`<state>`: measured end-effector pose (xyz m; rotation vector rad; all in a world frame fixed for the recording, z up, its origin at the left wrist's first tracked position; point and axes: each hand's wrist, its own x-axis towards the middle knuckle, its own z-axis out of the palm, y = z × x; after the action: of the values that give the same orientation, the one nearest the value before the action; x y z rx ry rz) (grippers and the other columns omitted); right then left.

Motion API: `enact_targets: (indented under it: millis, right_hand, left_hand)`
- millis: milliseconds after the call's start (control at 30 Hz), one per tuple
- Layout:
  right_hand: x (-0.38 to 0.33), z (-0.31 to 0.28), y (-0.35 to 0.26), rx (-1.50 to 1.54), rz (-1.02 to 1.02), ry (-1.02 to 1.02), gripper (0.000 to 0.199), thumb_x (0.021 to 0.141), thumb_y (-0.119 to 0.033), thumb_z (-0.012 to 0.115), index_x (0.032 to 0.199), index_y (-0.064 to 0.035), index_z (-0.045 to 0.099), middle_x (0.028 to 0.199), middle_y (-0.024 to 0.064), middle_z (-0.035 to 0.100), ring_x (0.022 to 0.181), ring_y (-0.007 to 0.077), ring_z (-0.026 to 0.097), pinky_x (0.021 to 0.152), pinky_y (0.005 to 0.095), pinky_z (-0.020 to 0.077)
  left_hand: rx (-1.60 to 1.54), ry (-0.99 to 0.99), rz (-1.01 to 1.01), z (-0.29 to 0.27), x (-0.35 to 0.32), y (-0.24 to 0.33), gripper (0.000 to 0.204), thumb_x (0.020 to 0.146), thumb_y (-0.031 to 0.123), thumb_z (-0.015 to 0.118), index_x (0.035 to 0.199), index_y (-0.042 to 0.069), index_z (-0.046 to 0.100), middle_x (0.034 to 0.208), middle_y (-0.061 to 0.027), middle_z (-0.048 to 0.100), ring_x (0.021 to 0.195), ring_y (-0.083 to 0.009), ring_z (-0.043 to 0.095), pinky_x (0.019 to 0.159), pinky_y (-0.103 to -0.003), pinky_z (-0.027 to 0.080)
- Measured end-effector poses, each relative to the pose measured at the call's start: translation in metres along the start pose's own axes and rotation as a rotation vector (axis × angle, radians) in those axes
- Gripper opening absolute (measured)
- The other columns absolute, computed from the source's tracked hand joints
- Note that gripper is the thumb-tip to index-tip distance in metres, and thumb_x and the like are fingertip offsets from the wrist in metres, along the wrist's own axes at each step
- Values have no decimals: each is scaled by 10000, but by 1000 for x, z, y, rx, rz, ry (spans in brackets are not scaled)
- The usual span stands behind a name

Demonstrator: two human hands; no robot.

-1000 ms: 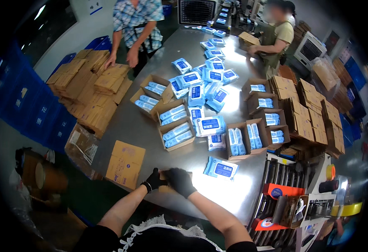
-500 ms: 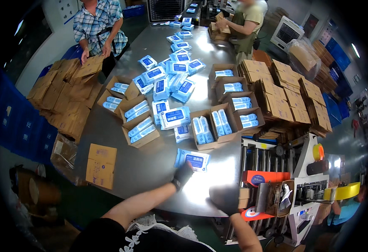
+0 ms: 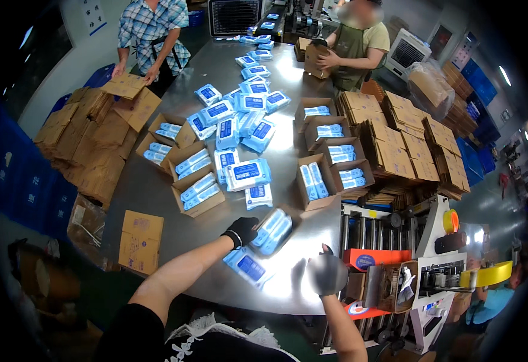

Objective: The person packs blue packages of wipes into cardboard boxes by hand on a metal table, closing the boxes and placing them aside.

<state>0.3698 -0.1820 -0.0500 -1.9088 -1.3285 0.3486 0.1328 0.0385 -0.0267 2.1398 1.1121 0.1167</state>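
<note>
My left hand (image 3: 241, 232), in a black glove, has its fingers closed at the left edge of a small cardboard box (image 3: 286, 241). The box is tilted and smeared by motion, and two blue-and-white wipes packs (image 3: 272, 231) stand on edge in it. A loose wipes pack (image 3: 247, 266) lies just in front of the box, near my left wrist. My right hand (image 3: 327, 273), gloved and blurred, hovers over the table's right edge beside the machine. One finger stretches away from the rest, and I see nothing held in it.
Loose wipes packs (image 3: 252, 102) pile along the metal table (image 3: 197, 265), between filled open boxes (image 3: 197, 192) left and right (image 3: 315, 181). A flat carton (image 3: 141, 241) lies left. A roller machine with tape (image 3: 487, 275) adjoins the right edge. Two co-workers (image 3: 152, 36) (image 3: 360, 45) handle cardboard.
One filled box has come from the right-hand group toward me, at my left hand. The loose pack has shifted nearer and left. The right-hand co-worker now holds up an opened box.
</note>
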Motion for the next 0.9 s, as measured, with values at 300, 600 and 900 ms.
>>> enact_targets:
  millis: [300, 600, 900]
  right_hand:
    - [38, 80, -87, -147, 163, 6, 198, 823, -255, 567, 911, -78, 557, 788, 135, 585, 779, 339, 618, 669, 443, 499]
    - [94, 98, -92, -424, 22, -356, 311, 933, -313, 460, 811, -87, 637, 737, 113, 637, 751, 288, 646, 656, 423, 491]
    - [113, 132, -114, -452, -23, -529, 506, 874, -431, 520, 1273, -121, 522, 1266, 148, 527, 1223, 344, 433, 1020, 649, 172]
  left_hand:
    - [-199, 482, -279, 27, -32, 10, 264, 729, 204, 711, 841, 55, 524, 760, -167, 587, 748, -344, 605, 653, -407, 484]
    - [-283, -19, 354, 12, -14, -42, 449, 691, 271, 782, 976, 40, 522, 1004, -146, 588, 973, -300, 580, 810, -385, 466]
    - [-583, 76, 41, 98, 19, -87, 715, 730, 350, 742, 1284, 47, 407, 1241, -149, 485, 1113, -274, 495, 948, -401, 392]
